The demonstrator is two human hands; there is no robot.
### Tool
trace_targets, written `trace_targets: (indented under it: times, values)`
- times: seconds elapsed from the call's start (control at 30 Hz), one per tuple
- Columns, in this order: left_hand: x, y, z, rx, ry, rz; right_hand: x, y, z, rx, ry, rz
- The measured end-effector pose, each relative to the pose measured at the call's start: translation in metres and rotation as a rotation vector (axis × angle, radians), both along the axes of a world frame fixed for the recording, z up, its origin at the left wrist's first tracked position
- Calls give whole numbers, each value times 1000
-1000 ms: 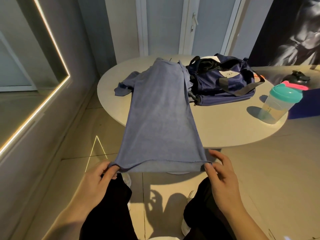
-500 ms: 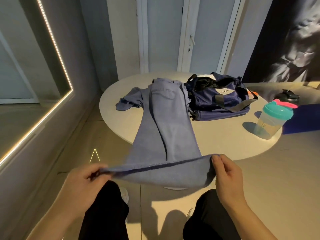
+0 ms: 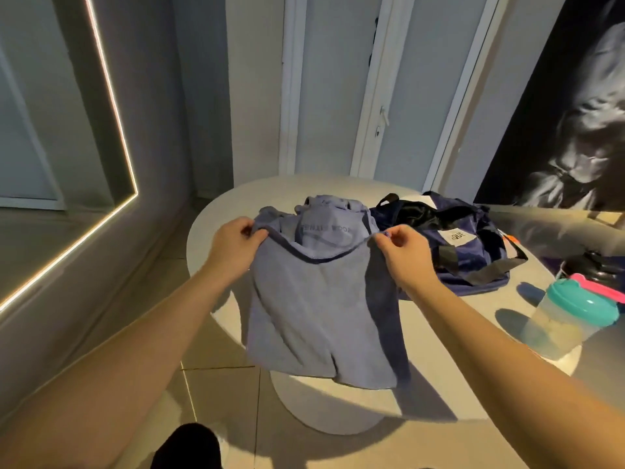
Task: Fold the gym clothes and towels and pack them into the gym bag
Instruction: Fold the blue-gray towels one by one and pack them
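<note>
Entry: folding step, one garment in hand. I am reading the table (image 3: 263, 194) as a dial, with my station at 6 o'clock. I am holding the blue shirt (image 3: 314, 309) by one edge with both hands. The left hand (image 3: 236, 240) is pinching the cloth on the 9 o'clock side, thumb and curled fingers closed on it. The right hand (image 3: 402, 252) is pinching the matching corner on the 3 o'clock side. The held edge is sagging between the two grips, above the printed upper part of the shirt, which is lying near the centre of the table. The doubled cloth is hanging off the rim at 6 o'clock, so the fold line is sitting in the air. The gym bag (image 3: 473, 245) is sitting at about 2 o'clock, just beside the shirt. Its top is looking open, with dark lining showing; what is inside I cannot tell. A shaker bottle (image 3: 568, 316) is standing at 4 o'clock, well apart from the shirt. Judgement: I am midway through a half-fold, with packing not yet begun for this piece. The next move is calling for laying the held edge down toward 12 o'clock, corners level, then sliding the bundle fully onto the table. Risk: the overhang may be dragging the shirt off the rim on release.
</note>
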State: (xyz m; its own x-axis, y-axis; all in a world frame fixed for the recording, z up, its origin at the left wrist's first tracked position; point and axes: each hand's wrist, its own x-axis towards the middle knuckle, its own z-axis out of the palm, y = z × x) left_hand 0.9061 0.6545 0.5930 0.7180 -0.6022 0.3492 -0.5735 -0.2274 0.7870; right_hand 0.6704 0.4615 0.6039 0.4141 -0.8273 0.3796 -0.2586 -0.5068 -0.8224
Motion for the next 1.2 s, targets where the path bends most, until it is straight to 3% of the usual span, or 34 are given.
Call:
trace_targets:
  times: [0.2, 0.37, 0.53, 0.67, 0.8, 1.0, 1.2]
  values:
    - [65, -103, -9, 1, 39, 36, 79, -90, 5, -71, 137, 1]
    - [100, -149, -39, 305, -64, -87, 115, -139, -16, -9, 409, -29]
    - [108, -161, -44, 542, -226, -122, 117, -142, -10, -88, 440, -74]
    - [109, -161, -41, 490, -411, -143, 104, -133, 1, -206, 437, -96]
    - [101, -159, -30, 361, -452, -179, 89, -124, 17, -204, 408, -63]
    - [89, -128, 7, 172, -174, -173, 59, -112, 45, -185, 376, -33]
    - [68, -57, 92, 124, -96, -262, 4, -83, 100, -75, 224, -21]
